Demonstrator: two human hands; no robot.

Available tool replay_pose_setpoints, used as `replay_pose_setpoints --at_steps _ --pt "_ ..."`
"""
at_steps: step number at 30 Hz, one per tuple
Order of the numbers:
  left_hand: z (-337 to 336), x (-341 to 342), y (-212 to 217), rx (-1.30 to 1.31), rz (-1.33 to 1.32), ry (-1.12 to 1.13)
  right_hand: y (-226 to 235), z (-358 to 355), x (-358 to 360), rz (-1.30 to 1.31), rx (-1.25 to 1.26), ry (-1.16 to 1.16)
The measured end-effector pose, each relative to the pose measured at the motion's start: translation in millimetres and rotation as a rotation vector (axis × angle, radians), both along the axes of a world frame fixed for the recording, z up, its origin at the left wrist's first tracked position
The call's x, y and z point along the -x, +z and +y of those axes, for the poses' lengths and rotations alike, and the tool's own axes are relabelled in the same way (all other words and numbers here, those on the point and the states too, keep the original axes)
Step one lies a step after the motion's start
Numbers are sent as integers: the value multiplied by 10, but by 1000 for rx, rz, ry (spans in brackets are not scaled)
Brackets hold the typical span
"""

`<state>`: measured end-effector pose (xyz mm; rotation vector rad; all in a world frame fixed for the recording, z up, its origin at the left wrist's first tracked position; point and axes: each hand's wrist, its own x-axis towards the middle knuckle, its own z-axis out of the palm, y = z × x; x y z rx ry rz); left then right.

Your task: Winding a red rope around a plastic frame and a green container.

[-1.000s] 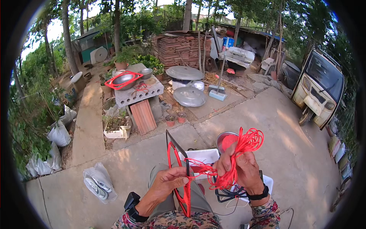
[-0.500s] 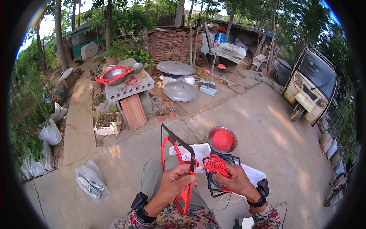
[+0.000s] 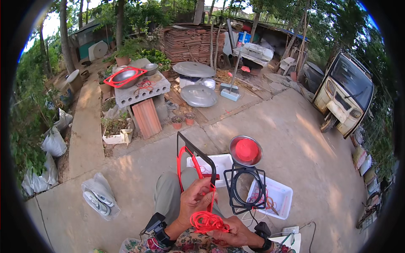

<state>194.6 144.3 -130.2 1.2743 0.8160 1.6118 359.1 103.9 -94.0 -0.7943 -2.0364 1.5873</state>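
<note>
Near the bottom of the view, just above the person's lap, the left hand (image 3: 193, 201) is closed around the lower part of a square frame of red and black bars (image 3: 195, 168). The frame stands up on its edge over the knees. The right hand (image 3: 236, 231) is lower and a bit to the right, with its fingers curled around a loose bundle of thin red cord (image 3: 207, 221). The cord bundle sits between the two hands, touching both, and one end runs up to the frame.

Just right of the frame stands a black wire frame with a ring inside it (image 3: 245, 188). It leans over a white plastic tray (image 3: 273, 197) on the concrete ground (image 3: 295, 139). A second white plastic tray (image 3: 219, 165) lies behind the frames. A bit farther away sits a shiny metal bowl with a red lid inside (image 3: 246, 150).

On the ground to the left lies a clear plastic bag with grey shoes in it (image 3: 99, 200). Far on the left, a grey block stand (image 3: 141, 93) holds a metal bowl in a red frame (image 3: 125, 77). On the far right a small pale three-wheeled truck (image 3: 344, 95) is parked.
</note>
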Motion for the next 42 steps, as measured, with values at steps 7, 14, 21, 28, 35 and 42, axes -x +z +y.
replay_pose_setpoints --at_steps 7,14,21,28,35,42 --pt "-42 12 9 -135 348 220 165 -10 48 65 117 79" --pt "-149 29 48 -266 512 453 176 15 249 119 -170 134" --pt "-219 123 -48 -225 529 636 190 34 213 -50 -34 257" --pt "-227 237 343 -296 547 624 730 195 57 -51 -449 5" --pt "-90 339 336 -100 371 455 765 407 -117 -253 -914 94" --pt "-26 415 368 -190 452 579 600 687 -181 45 -659 174"
